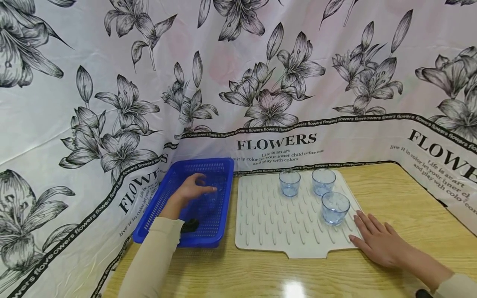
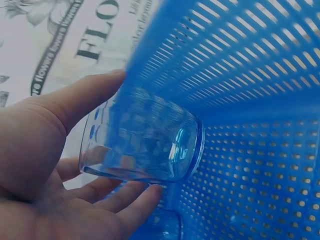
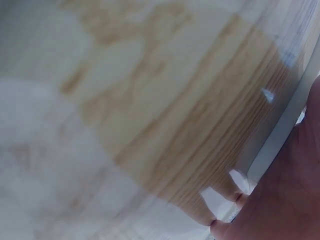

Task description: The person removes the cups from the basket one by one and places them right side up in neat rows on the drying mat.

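Observation:
In the left wrist view, a clear bluish glass tumbler (image 2: pixel 142 140) lies between the thumb and fingers of my left hand (image 2: pixel 60 150). The thumb is straight along one side; the fingertips are right at the other. From the head view, the left hand (image 1: pixel 193 188) reaches into a blue plastic basket (image 1: pixel 228 203). Part of a second glass (image 2: pixel 162 225) shows lower down. At the right edge of a white ridged draining board (image 1: pixel 261 223), my right hand (image 1: pixel 381 244) lies flat with fingers extended. Three glasses, one nearest that hand (image 1: pixel 335 209), stand on the board.
The other two glasses, a left one (image 1: pixel 289 183) and a right one (image 1: pixel 323 182), stand near the board's back edge. A wood-grain table (image 1: pixel 257 277) carries basket and board. Flower-printed cloth (image 1: pixel 283 103) encloses the back and sides.

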`<state>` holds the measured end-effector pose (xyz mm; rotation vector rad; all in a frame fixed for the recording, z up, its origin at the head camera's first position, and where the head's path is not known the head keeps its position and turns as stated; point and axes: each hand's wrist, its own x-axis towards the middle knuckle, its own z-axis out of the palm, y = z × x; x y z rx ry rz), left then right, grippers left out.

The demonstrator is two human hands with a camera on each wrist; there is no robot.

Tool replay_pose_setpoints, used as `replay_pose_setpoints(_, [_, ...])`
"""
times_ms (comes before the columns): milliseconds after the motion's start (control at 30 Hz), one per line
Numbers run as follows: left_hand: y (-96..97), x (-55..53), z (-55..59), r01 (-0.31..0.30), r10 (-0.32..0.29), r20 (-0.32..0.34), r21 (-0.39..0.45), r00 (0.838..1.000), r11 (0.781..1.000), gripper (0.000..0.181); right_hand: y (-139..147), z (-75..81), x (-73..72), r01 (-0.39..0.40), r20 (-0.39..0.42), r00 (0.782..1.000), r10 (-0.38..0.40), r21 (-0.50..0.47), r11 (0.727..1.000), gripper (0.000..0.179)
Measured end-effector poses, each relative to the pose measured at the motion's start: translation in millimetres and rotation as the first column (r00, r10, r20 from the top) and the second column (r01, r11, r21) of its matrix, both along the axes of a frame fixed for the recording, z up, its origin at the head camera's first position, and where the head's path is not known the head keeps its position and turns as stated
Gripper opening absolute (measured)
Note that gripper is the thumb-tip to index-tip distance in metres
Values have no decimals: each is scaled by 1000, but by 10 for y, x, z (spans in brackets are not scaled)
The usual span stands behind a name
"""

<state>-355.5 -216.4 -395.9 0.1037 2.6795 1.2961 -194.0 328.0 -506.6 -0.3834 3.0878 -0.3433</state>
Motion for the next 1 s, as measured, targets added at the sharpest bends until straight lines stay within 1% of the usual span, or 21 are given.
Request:
replay_pose_setpoints(167, [2,37,112,8,-8,-12,41,1000,999,87,7,6,-8,-2,1,1000,2,1,1000,77])
replay_pose_setpoints(300, [2,75,175,8,-7,-22,77,1000,997,88,12,5,-9,-5,1,1000,5,3,1000,76])
replay_pose_setpoints(467, [2,100,203,10,-6,-41,115,999,993,90,12,9,-10,-6,7,1000,6,-4,1000,77])
replay_pose_setpoints(633, [27,118,227,23,-13,-75,133,997,991,89,11,13,-9,-5,21,1000,6,-32,999,78])
replay_pose_setpoints(833, [74,171,272,11,5,-106,151,994,988,86,12,9,-5,-6,22,1000,7,-36,999,78])
replay_pose_setpoints(1000, [124,226,314,-6,28,-115,182,993,983,88,16,7,-3,-4,20,1000,5,-33,999,78])
